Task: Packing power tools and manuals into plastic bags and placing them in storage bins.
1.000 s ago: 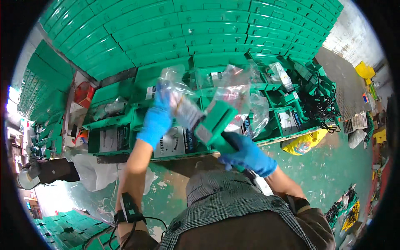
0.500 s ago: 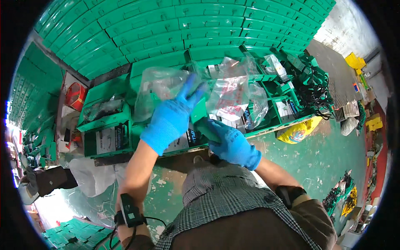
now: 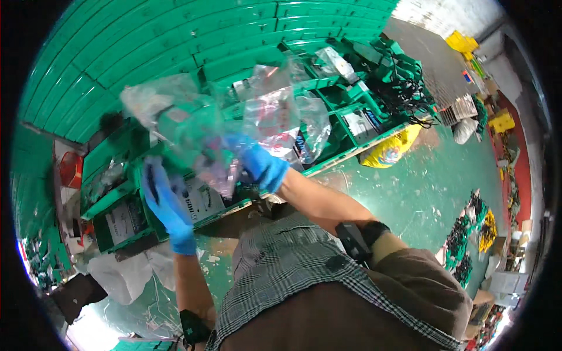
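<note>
A large clear plastic bag (image 3: pixel 161 99) hangs over the middle of the row of green cases, and a green shape shows through it. My right hand (image 3: pixel 266 169), in a blue knitted glove, grips the bag at its lower right side; its fingertips are blurred and partly behind the film. To the left, my left hand (image 3: pixel 170 207), also gloved in blue, is open with fingers stretched upward beside the bag. Below the bag, an open green case (image 3: pixel 234 207) holds a printed white sheet. Whether the green shape is inside the bag or behind it, I cannot tell.
Stacked green cases (image 3: pixel 146 47) form a wall behind the bench. Another clear bag with red print (image 3: pixel 272 114) lies on the right-hand cases, near tangled black cables (image 3: pixel 404 88). A yellow sack (image 3: pixel 389 146) stands beside the bench. A red basket (image 3: pixel 71 169) sits far left.
My view has turned, shifting the bench leftward. The clear bag is now lifted and spread out. My left hand has moved down and left of it; my right hand has moved to the bag's side.
</note>
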`<state>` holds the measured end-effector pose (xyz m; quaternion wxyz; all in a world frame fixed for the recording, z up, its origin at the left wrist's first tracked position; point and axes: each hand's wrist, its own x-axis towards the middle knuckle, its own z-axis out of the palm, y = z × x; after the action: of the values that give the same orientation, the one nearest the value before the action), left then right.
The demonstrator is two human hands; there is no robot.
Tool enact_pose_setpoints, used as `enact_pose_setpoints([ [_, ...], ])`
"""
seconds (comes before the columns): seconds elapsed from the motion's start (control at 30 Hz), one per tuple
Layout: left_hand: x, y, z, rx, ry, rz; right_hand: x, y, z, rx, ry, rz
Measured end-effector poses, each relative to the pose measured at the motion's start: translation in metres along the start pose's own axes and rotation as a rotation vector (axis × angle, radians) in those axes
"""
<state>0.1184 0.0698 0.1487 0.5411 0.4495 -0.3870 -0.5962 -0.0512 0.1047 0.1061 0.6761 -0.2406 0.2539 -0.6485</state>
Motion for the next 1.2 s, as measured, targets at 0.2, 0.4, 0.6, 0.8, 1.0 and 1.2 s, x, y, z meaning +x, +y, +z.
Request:
enact_pose_setpoints([
  [0.2,0.033,-0.010,-0.003,0.230,-0.402,0.233,0.026,-0.035,0.041,-0.517,-0.180,0.084],
  [0.4,0.050,0.014,-0.026,-0.506,-0.126,-0.047,0.024,-0.019,-0.008,-0.563,-0.544,0.032],
  [0.6,0.010,0.009,-0.099,0.035,-0.084,0.172,-0.005,0.022,0.007,-0.840,-1.165,0.791],
  [0.8,-0.092,0.040,-0.230,0.214,0.155,-0.353,0.007,0.009,0.038,-0.586,-1.359,1.270],
  [1.0,-0.064,0.121,-0.285,0.216,-0.008,-0.679,0.034,0.072,0.074,-0.746,-1.289,1.140],
  [1.2,0.057,0.132,-0.392,0.278,-0.352,-0.839,0.061,0.154,0.129,-0.743,-1.047,1.063],
])
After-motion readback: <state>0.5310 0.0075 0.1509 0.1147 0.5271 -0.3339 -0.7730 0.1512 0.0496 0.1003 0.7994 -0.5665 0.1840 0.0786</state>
